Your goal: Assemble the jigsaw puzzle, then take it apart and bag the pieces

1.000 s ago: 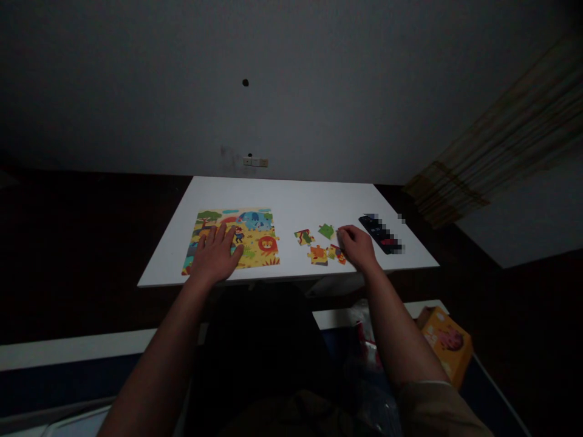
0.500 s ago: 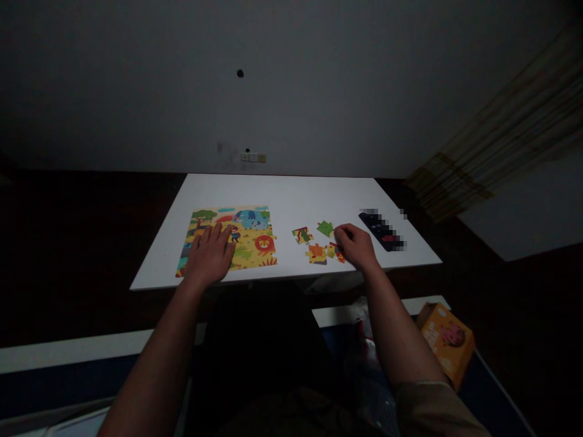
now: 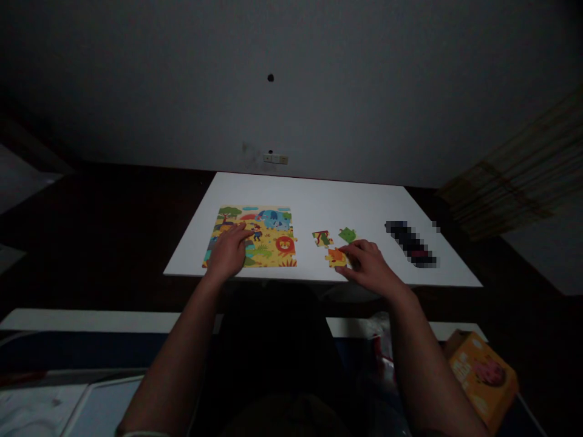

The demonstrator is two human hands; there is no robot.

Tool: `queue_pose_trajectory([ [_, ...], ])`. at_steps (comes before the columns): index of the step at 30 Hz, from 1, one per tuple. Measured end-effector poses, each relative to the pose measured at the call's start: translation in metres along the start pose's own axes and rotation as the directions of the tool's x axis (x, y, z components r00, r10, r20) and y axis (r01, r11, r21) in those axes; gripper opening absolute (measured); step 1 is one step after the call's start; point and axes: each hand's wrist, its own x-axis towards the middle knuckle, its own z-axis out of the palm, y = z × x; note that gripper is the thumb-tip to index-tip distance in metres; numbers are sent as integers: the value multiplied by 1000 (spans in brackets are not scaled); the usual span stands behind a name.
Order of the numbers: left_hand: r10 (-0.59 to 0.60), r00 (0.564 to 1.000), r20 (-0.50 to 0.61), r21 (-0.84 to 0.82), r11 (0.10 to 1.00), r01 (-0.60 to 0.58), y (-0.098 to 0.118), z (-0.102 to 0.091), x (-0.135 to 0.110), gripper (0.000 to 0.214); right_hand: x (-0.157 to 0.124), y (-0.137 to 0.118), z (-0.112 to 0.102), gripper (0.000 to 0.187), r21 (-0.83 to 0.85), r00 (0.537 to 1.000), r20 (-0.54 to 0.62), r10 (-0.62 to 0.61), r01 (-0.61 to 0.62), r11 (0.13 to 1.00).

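A mostly joined jigsaw puzzle (image 3: 268, 255) with an elephant, a lion and a tree lies at the left of the white table. My left hand (image 3: 229, 250) rests on its left part, fingers spread and palm down. To the right are loose puzzle pieces. My right hand (image 3: 371, 264) has its thumb and index finger on two edges of the orange puzzle piece (image 3: 336, 257). Just beyond lie a green puzzle piece (image 3: 347, 235) and a piece with a red and green pattern (image 3: 323, 238). The right hand partly hides what is beneath it.
A dark, long object (image 3: 412, 246), partly pixelated, lies on the right of the white table (image 3: 310, 193). An orange box (image 3: 485, 379) and a clear plastic bag (image 3: 382, 346) are below at the right. Behind the table stands a wall with sockets (image 3: 276, 159).
The view has turned left, so everything sits further right. My right hand has moved from beside the green piece to the orange piece. My left hand stays on the puzzle.
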Motion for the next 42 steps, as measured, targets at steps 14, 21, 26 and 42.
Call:
queue_pose_trajectory([
  [14, 38, 999, 21, 128, 991, -40, 16, -9, -4, 43, 7, -6, 1, 43, -5, 999, 31, 32, -32, 999],
  [21, 18, 999, 50, 134, 991, -24, 16, -10, -3, 45, 13, -6, 2, 43, -11, 992, 100, 77, -77, 997],
  [26, 2, 998, 66, 116, 993, -10, 20, -13, -2, 47, 16, -9, 0, 42, -23, 988, 135, 72, -69, 997],
  [42, 13, 999, 49, 100, 995, -18, 17, -10, -5, 45, 24, -17, -1, 42, -6, 978, 208, 9, -8, 1000],
])
